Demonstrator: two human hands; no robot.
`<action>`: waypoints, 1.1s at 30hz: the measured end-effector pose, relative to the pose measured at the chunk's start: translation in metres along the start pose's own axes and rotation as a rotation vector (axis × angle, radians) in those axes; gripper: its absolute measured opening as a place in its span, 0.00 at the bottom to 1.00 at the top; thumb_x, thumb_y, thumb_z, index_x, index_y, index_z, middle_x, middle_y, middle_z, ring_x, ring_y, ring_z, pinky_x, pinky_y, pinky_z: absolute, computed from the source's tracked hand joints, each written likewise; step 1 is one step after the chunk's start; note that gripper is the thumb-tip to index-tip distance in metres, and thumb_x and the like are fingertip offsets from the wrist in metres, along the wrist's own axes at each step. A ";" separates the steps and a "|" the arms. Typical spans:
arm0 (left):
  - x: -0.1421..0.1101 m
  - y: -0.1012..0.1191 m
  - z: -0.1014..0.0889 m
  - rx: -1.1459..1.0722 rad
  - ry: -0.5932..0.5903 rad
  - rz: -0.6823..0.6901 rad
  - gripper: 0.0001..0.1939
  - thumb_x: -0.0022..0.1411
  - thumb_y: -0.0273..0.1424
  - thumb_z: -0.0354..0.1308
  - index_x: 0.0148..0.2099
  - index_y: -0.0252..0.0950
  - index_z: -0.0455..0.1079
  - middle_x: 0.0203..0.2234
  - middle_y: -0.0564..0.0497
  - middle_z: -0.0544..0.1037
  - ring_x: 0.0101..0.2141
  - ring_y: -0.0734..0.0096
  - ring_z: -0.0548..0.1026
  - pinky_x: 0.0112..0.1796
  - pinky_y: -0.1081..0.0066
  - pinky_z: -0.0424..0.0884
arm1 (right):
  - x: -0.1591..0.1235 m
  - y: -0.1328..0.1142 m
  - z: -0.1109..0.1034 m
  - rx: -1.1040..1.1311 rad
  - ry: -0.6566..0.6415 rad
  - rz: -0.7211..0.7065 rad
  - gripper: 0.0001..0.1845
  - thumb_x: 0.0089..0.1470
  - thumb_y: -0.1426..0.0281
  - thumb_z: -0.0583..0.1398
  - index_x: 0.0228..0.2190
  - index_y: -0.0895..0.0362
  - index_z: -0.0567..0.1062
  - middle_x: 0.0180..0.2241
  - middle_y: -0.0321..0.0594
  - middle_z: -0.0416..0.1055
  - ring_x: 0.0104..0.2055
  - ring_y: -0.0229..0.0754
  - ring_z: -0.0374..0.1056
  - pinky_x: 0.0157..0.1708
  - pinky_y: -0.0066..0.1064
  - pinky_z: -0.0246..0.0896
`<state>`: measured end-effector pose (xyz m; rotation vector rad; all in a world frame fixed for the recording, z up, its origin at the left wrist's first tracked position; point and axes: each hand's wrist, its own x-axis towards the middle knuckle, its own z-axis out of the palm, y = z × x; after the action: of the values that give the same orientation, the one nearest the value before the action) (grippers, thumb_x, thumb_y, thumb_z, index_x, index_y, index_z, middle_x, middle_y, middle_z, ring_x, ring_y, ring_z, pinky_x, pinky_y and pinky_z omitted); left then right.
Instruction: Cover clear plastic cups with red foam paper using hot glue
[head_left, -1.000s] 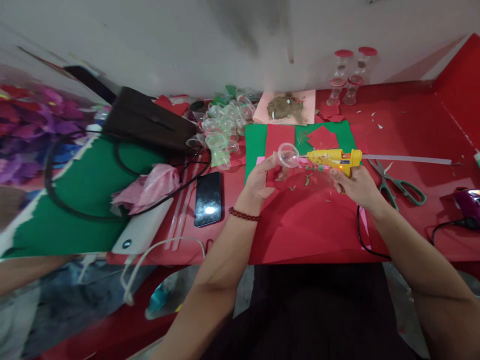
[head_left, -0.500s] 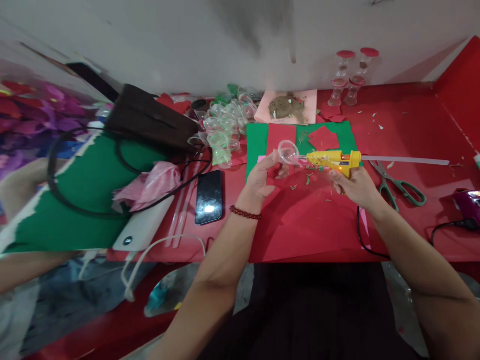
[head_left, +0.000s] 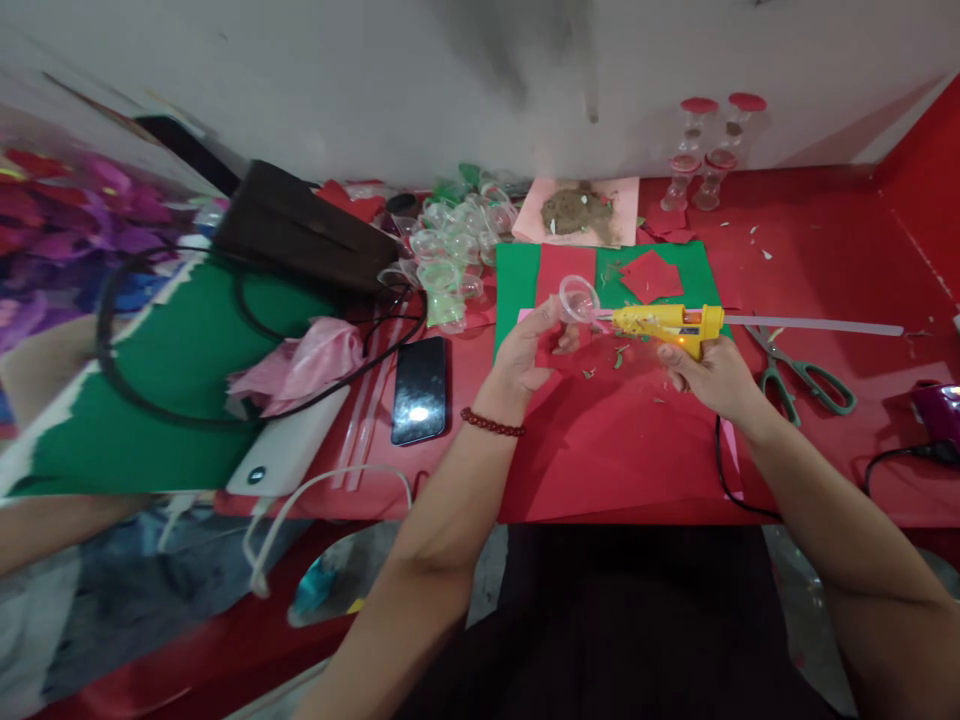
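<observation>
Our left hand (head_left: 525, 350) has its grip closed on the cup (head_left: 579, 299), which is just beside the nozzle (head_left: 606, 316); our right hand (head_left: 716, 375) clasps the glue gun (head_left: 652, 320). If either slips, the nozzle, probably hot, could burn our left fingers (head_left: 541, 318).

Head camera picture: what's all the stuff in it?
Glue gun: one, yellow, centre
Held cup: one, clear, left of gun
Cup pile: uncounted, clear and green, back
Cup towers: two, clear and red, back right
Sand heap: one, brown, on pink paper
Sheets: several, green and red, centre
Scissors: one, green-handled, right
Phone: one, black, left
Gadget: one, white, left
Box: one, brown, back left
Flowers: uncounted, purple and red, far left
Table: one, red, beneath
Left grip: one, bare, on cup
Right grip: one, bare, on gun
</observation>
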<state>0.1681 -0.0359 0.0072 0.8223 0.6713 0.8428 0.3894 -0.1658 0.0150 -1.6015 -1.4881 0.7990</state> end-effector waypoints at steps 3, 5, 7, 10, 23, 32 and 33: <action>0.000 -0.001 0.000 0.010 -0.025 0.018 0.13 0.67 0.32 0.66 0.30 0.35 0.72 0.20 0.56 0.65 0.19 0.79 0.60 0.20 0.78 0.55 | 0.000 -0.002 0.000 0.003 0.002 -0.002 0.43 0.56 0.27 0.55 0.16 0.52 0.67 0.14 0.36 0.65 0.19 0.36 0.62 0.25 0.32 0.60; 0.001 -0.002 -0.002 0.005 -0.051 0.033 0.12 0.65 0.33 0.67 0.30 0.35 0.73 0.20 0.56 0.65 0.20 0.80 0.60 0.20 0.78 0.55 | -0.001 -0.003 0.000 0.010 0.008 0.007 0.44 0.55 0.25 0.55 0.16 0.52 0.68 0.14 0.36 0.65 0.18 0.36 0.62 0.25 0.32 0.59; 0.002 -0.003 -0.004 -0.001 -0.088 0.052 0.11 0.63 0.33 0.70 0.31 0.34 0.74 0.20 0.56 0.66 0.20 0.80 0.60 0.20 0.77 0.55 | -0.001 -0.003 0.001 0.011 0.005 0.010 0.44 0.55 0.25 0.55 0.16 0.52 0.68 0.14 0.36 0.65 0.18 0.36 0.62 0.25 0.32 0.60; 0.003 -0.005 -0.007 0.004 -0.122 0.068 0.12 0.61 0.35 0.73 0.33 0.34 0.75 0.20 0.57 0.65 0.20 0.80 0.60 0.20 0.77 0.56 | -0.001 -0.003 0.002 0.019 -0.003 -0.006 0.43 0.56 0.27 0.55 0.17 0.52 0.67 0.14 0.35 0.65 0.19 0.36 0.62 0.25 0.33 0.60; 0.003 -0.009 -0.008 0.015 -0.078 -0.010 0.12 0.64 0.36 0.74 0.37 0.36 0.75 0.20 0.59 0.65 0.19 0.80 0.61 0.22 0.76 0.57 | -0.004 -0.007 0.002 0.072 -0.008 0.001 0.42 0.54 0.27 0.58 0.18 0.52 0.68 0.14 0.35 0.65 0.19 0.37 0.63 0.25 0.32 0.61; 0.005 -0.013 -0.010 0.037 -0.103 -0.032 0.16 0.60 0.37 0.78 0.42 0.34 0.77 0.20 0.59 0.67 0.19 0.81 0.62 0.22 0.76 0.54 | -0.004 -0.008 0.002 0.099 -0.011 0.020 0.40 0.55 0.29 0.60 0.20 0.52 0.69 0.15 0.34 0.64 0.19 0.37 0.62 0.24 0.32 0.61; 0.005 -0.014 -0.009 0.041 -0.105 -0.034 0.16 0.60 0.37 0.78 0.42 0.34 0.78 0.21 0.58 0.67 0.19 0.82 0.62 0.21 0.76 0.54 | -0.004 -0.008 0.001 0.096 -0.012 0.020 0.41 0.55 0.28 0.59 0.19 0.52 0.69 0.14 0.35 0.64 0.19 0.37 0.62 0.24 0.32 0.61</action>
<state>0.1681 -0.0341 -0.0099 0.8835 0.6097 0.7515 0.3841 -0.1694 0.0206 -1.5452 -1.4229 0.8796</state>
